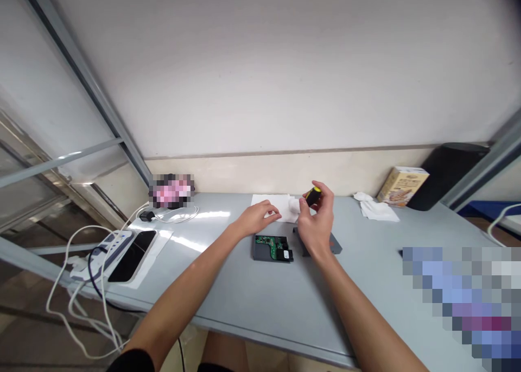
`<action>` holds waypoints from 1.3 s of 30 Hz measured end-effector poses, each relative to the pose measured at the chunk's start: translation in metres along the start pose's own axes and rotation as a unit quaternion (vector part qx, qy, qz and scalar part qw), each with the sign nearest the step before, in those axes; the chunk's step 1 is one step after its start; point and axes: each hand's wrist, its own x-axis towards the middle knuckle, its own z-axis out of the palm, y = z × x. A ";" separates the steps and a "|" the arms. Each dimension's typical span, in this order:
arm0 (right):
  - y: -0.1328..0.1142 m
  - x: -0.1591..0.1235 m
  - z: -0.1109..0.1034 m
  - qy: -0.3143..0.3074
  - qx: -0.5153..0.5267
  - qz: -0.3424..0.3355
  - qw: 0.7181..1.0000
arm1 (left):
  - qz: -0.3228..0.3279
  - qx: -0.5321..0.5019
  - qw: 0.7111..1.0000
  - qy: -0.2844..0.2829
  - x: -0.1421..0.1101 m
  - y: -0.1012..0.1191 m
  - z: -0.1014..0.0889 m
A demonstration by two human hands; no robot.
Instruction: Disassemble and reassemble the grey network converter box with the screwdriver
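Observation:
My right hand (318,220) is closed around a screwdriver (313,196) with a black and yellow handle, raised above the desk; its shaft is hidden. Under that hand lies a flat dark grey cover (335,246), partly covered by my palm and wrist. My left hand (258,218) hovers over the near edge of white paper (271,200), its fingers curled and the thumb and fingertips close together. Whatever they may pinch is too small to make out. Just below the left fingers, an opened grey device with a green circuit board (273,248) rests flat on the desk.
On the left, a phone (132,256) lies beside a white power strip (103,255) with loose cables. Crumpled tissue (376,207), a yellow box (402,186) and a black object (445,174) stand back right. Blurred-out items cover the right front. A wall (260,174) closes off the back.

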 end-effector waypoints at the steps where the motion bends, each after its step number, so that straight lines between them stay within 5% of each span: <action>1: 0.000 0.000 -0.002 -0.039 -0.021 -0.030 0.999 | 0.004 -0.018 1.000 0.010 -0.009 0.005 -0.003; 7: -0.010 -0.002 -0.010 -0.313 -0.197 -0.101 0.924 | 0.030 -0.048 0.997 -0.053 -0.073 0.027 -0.018; 12: -0.014 -0.006 -0.018 -0.429 -0.274 -0.060 0.859 | -0.007 -0.065 0.997 -0.046 -0.094 0.023 -0.016; 27: -0.023 -0.050 -0.054 -0.451 -0.309 -0.185 0.817 | -0.017 -0.076 0.996 -0.036 -0.095 0.023 -0.021; 39: -0.015 -0.047 -0.056 -0.371 -0.326 -0.189 0.849 | -0.055 -0.106 0.993 -0.009 -0.094 0.018 -0.016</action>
